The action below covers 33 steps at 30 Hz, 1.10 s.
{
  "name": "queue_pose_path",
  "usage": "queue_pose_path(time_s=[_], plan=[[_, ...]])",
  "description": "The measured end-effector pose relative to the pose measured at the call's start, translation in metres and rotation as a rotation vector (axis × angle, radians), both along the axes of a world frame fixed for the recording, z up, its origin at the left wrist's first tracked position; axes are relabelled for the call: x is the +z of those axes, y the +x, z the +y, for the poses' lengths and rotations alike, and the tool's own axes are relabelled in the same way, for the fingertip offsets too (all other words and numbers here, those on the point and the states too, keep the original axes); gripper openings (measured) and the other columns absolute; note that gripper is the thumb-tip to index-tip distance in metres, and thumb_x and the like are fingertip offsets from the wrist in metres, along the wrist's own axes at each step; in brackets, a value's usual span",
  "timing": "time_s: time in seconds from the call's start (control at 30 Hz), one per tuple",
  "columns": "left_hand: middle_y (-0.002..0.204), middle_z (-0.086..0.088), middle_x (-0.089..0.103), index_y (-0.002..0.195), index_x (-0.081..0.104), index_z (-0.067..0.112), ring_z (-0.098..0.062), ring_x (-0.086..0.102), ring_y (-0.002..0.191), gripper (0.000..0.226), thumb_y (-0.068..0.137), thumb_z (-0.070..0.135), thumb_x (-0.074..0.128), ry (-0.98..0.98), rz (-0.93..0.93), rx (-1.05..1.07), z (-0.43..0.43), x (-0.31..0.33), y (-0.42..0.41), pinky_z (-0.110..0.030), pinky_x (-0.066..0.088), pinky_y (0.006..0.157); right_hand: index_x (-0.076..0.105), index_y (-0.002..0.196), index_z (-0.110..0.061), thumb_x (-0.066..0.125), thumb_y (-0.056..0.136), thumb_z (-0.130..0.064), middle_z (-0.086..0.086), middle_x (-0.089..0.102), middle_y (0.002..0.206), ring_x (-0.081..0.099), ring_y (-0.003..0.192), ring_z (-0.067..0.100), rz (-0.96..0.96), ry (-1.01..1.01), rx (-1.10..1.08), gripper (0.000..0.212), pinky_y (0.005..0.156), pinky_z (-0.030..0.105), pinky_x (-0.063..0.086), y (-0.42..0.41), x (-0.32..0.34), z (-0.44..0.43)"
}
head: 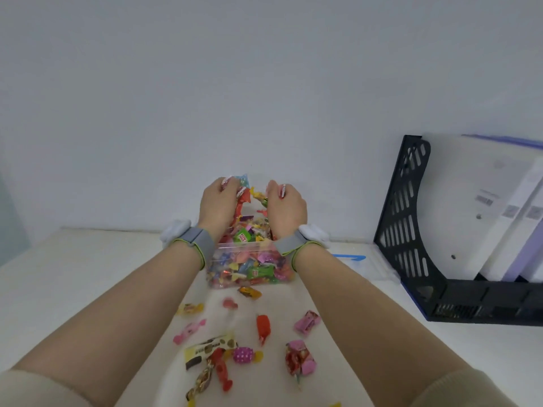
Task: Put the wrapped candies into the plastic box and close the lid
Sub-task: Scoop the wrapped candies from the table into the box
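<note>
My left grip (219, 202) hangs above the far-left part of the plastic box (244, 245), fingers curled tight round a bunch of candies (243, 198), with a red wrapper and a pale blue one sticking out past my fingers. My right grip (286, 207) is over the far-right part of the box, curled as well and pinching a few sweets (261, 196) in yellow and green wrappers. The two grips are near each other but apart, with wrappers hanging in the gap between them. The box stands open on the pale surface (73, 274), and a pile of wrapped candies (252, 270) fills it to the rim. Its clear lid (376, 268), with a blue latch (351, 257), lies flat just right of the box. On the near side of the box, loose candies (263, 326) lie scattered on the surface: pink, orange, red, yellow and a purple dotted one. Further right of the box, beyond the lid, stands a black file rack (411, 230) holding white folders (476, 201). Grey bands (195, 239) wrap both my wrists.
</note>
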State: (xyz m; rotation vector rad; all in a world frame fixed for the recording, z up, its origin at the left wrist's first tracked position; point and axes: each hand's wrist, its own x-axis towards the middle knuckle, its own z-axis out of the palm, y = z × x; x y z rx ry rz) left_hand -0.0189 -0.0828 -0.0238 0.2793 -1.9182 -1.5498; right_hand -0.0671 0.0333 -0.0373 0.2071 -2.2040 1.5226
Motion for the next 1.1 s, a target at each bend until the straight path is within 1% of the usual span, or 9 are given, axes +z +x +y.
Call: queue_pose_path(time_s=[0.07, 0.13, 0.27, 0.53, 0.67, 0.73, 0.83, 1.0, 1.1], plan=[[0.074, -0.007, 0.063, 0.073, 0.058, 0.013, -0.028, 0.057, 0.076, 0.027, 0.091, 0.033, 0.053, -0.275, -0.175, 0.003, -0.010, -0.010, -0.013, -0.041, 0.047, 0.073, 0.047, 0.068, -0.020, 0.041, 0.094, -0.042, -0.003, 0.056, 0.066, 0.048, 0.060, 0.018, -0.076, 0.132, 0.023, 0.035, 0.049, 0.029, 0.026, -0.016, -0.005, -0.001], [0.105, -0.010, 0.070, 0.103, 0.068, 0.013, -0.033, 0.063, 0.098, 0.025, 0.093, 0.032, 0.055, -0.611, -0.368, -0.016, -0.014, -0.016, -0.019, -0.040, 0.050, 0.086, 0.060, 0.086, -0.015, 0.041, 0.096, -0.035, 0.007, 0.067, 0.094, 0.057, 0.079, 0.028, -0.120, 0.408, 0.015, 0.029, 0.060, 0.029, 0.035, -0.029, -0.005, -0.002], [0.132, 0.003, 0.064, 0.131, 0.058, 0.035, -0.026, 0.059, 0.119, 0.040, 0.093, 0.044, 0.050, -1.001, -0.605, -0.030, -0.008, -0.014, -0.016, -0.038, 0.041, 0.103, 0.064, 0.121, -0.027, 0.042, 0.094, -0.027, 0.008, 0.059, 0.123, 0.047, 0.119, 0.032, -0.185, 0.822, 0.015, 0.034, 0.095, 0.037, 0.041, -0.033, -0.007, -0.006], [0.160, -0.005, 0.029, 0.155, 0.018, 0.034, -0.029, 0.025, 0.147, 0.066, 0.095, 0.059, 0.028, -1.274, -0.930, -0.187, -0.021, -0.025, -0.024, -0.049, 0.018, 0.118, 0.049, 0.137, -0.026, 0.033, 0.100, -0.041, 0.012, 0.032, 0.149, 0.036, 0.134, 0.033, -0.214, 1.070, 0.339, 0.043, 0.108, 0.042, 0.032, -0.025, -0.021, -0.015], [0.149, -0.009, 0.040, 0.139, 0.048, 0.034, -0.031, 0.030, 0.138, 0.058, 0.089, 0.061, 0.037, -1.201, -0.890, -0.156, -0.019, -0.018, -0.021, -0.044, 0.026, 0.108, 0.055, 0.128, -0.009, 0.032, 0.102, -0.021, 0.010, 0.056, 0.133, 0.049, 0.122, 0.027, -0.197, 0.964, 0.419, 0.037, 0.111, 0.038, 0.026, -0.023, -0.007, -0.010], [0.143, -0.009, 0.046, 0.125, 0.062, 0.031, -0.030, 0.035, 0.133, 0.054, 0.087, 0.060, 0.037, -1.159, -0.873, -0.136, -0.018, -0.014, -0.015, -0.044, 0.027, 0.106, 0.062, 0.120, -0.013, 0.031, 0.102, -0.017, 0.007, 0.064, 0.123, 0.053, 0.109, 0.025, -0.190, 0.918, 0.417, 0.036, 0.108, 0.035, 0.030, -0.021, -0.008, -0.006], [0.133, -0.005, 0.056, 0.110, 0.066, 0.027, -0.031, 0.042, 0.130, 0.047, 0.092, 0.045, 0.026, -1.268, -0.797, -0.072, -0.015, -0.014, -0.002, -0.051, 0.022, 0.113, 0.069, 0.116, -0.024, 0.037, 0.098, -0.031, 0.002, 0.061, 0.125, 0.045, 0.123, 0.027, -0.038, 0.831, 0.236, 0.038, 0.105, 0.037, 0.033, -0.015, -0.010, 0.000], [0.090, 0.000, 0.066, 0.078, 0.063, 0.018, -0.026, 0.061, 0.093, 0.038, 0.091, 0.034, 0.031, -1.123, -0.342, 0.033, -0.016, -0.023, 0.029, -0.038, 0.040, 0.087, 0.066, 0.119, -0.029, 0.039, 0.097, -0.034, -0.003, 0.060, 0.128, 0.038, 0.126, 0.026, 0.223, 0.825, 0.252, 0.035, 0.104, 0.035, 0.026, 0.012, -0.009, 0.017], [0.101, 0.002, 0.070, 0.092, 0.071, 0.019, -0.023, 0.061, 0.100, 0.034, 0.090, 0.030, 0.039, -1.081, -0.116, 0.057, -0.016, -0.037, 0.048, -0.035, 0.044, 0.088, 0.069, 0.102, -0.024, 0.045, 0.095, -0.032, -0.004, 0.063, 0.109, 0.043, 0.111, 0.021, 0.363, 0.639, 0.226, 0.026, 0.092, 0.032, 0.033, 0.036, -0.018, 0.025]])
